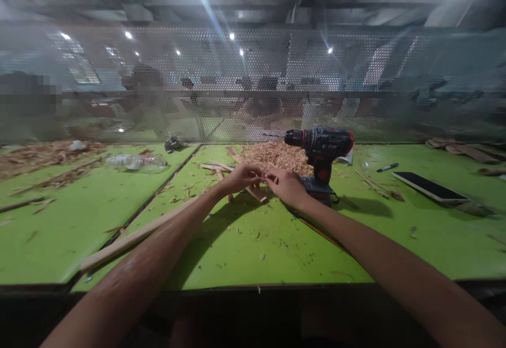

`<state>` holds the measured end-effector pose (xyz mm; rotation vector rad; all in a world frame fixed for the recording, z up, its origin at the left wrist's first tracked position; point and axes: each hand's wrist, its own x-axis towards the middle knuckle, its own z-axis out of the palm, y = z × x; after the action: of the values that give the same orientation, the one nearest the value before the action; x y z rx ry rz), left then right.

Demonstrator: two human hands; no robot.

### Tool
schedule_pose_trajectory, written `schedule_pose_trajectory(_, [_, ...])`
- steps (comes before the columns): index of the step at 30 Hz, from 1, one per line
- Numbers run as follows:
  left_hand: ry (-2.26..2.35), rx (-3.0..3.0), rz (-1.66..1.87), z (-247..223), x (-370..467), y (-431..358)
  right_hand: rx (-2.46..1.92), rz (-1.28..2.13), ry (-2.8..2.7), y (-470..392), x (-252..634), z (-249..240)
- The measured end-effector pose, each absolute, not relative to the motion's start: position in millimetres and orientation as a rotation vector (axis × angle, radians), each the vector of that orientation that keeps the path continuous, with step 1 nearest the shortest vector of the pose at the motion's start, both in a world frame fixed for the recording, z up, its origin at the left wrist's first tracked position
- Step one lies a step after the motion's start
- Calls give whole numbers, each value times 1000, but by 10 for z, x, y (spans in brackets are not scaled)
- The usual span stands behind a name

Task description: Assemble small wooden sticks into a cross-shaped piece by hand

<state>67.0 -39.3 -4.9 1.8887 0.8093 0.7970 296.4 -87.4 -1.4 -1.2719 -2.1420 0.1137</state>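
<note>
The bench (245,242) has a smooth, faintly glossy green top. At centre lie pale raw wood strips (253,190) and curly wood shavings (276,155). The drill (322,147) looks matt dark plastic. A perforated metal screen (253,84) fills the upper frame.

One head-worn camera looks forward and slightly down across the flat green workbench top (237,242), both forearms entering from the frame's bottom corners. The bench's near edge crosses the lower frame; the perforated metal mesh screen (276,74) fills the upper half, well off.
</note>
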Motion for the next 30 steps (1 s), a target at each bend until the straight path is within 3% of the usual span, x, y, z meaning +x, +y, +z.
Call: schedule_pose_trajectory(30, [740,1880,831,-81,679,-389,-1346,199,-2168,-964,2923,103])
